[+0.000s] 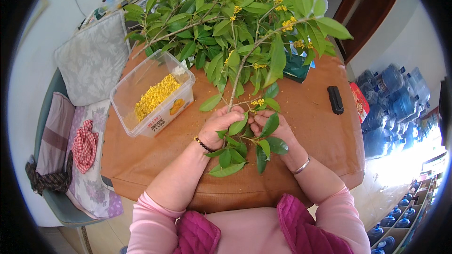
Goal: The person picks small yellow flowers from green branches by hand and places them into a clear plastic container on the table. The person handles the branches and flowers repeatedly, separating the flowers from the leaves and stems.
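My left hand (220,125) is closed around the woody stem of a leafy branch (243,63) with small yellow flower clusters. Close beside it, my right hand (270,127) has its fingers bunched at a twig just under a yellow flower cluster (258,102); leaves partly cover the fingertips, so whether they pinch the twig or a flower cannot be told. Leaves of the branch hang below both hands. To the left, a clear plastic tub (129,111) holds a heap of loose yellow flowers (157,95).
More leafy branches (197,38) lie piled across the far side of the brown-covered table (159,165). A black object (335,100) and a dark green packet (296,67) lie to the right. A cushioned bench (90,190) stands left; large water bottles (388,88) stand right.
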Demonstrator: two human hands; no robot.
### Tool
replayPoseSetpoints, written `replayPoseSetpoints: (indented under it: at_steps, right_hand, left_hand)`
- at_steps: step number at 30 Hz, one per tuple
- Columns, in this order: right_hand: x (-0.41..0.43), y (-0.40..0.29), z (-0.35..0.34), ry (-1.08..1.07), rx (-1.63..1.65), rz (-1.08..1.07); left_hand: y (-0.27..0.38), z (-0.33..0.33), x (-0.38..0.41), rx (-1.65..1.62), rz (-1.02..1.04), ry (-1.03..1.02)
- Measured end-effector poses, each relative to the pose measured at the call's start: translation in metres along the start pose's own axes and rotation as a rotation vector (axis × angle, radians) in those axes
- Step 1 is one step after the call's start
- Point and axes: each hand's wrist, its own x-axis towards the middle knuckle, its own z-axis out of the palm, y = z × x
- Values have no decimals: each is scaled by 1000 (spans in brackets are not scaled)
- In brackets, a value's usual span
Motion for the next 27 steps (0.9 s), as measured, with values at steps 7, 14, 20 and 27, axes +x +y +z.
replayPoseSetpoints:
  at_steps: [7,14,20,27]
  right_hand:
    - [3,3,-8,-4,-26,18]
    - [-16,-23,-8,-208,-173,-89]
    - [-20,-24,-4,-233,-248,23]
    - [-20,-23,2,-223,-71,-59]
  left_hand:
    - [3,2,-4,-54,-5,-56]
    - [-5,-3,2,93,66,82]
    - [-8,-7,5,278,143,33]
    - [-8,-2,5,281,125,109]
